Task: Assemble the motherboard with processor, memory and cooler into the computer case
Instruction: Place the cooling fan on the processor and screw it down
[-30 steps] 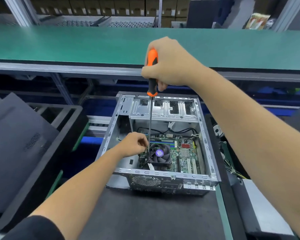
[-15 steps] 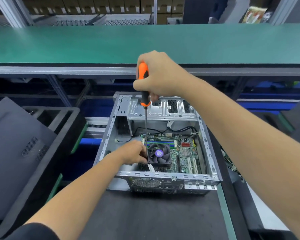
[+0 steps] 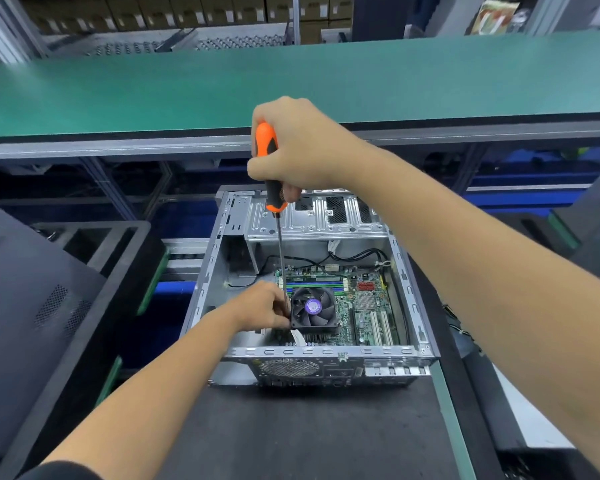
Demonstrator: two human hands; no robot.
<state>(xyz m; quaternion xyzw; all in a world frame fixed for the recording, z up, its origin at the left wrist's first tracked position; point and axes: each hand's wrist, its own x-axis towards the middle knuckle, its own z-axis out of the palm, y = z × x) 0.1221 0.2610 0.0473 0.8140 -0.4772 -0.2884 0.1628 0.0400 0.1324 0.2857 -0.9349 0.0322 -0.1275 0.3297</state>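
From the head camera, both bare forearms reach forward and down over an open computer case [image 3: 413,299] that lies on its side on a dark mat [image 3: 291,427]. The right arm enters from the lower right and rises toward the middle of the view, with the right hand [image 3: 302,150] held high above the case's far end. Its fingers are curled tight round the orange-and-black handle of a screwdriver [image 3: 269,168], thumb side toward the camera, so the tool stands nearly upright. The thin steel shaft runs straight down into the case and its tip is hidden behind the other hand.

The left arm comes in from the lower left, a dark sleeve [image 3: 59,472] showing at the bottom edge, and stretches into the case. The left hand [image 3: 260,306] sits low, just beside the left edge of the cooler [image 3: 313,308], with its fingers bent inward around the lower end of the shaft; whether they pinch the shaft or a screw I cannot tell.

The motherboard [image 3: 364,306] lies flat on the floor of the case, the cooler with its black fan and purple label mounted on it, and the memory slots [image 3: 316,284] just beyond the fan. Black cables [image 3: 361,256] loop near the far wall. A green conveyor belt [image 3: 291,77] crosses behind, and a dark foam tray [image 3: 84,271] stands to the left.
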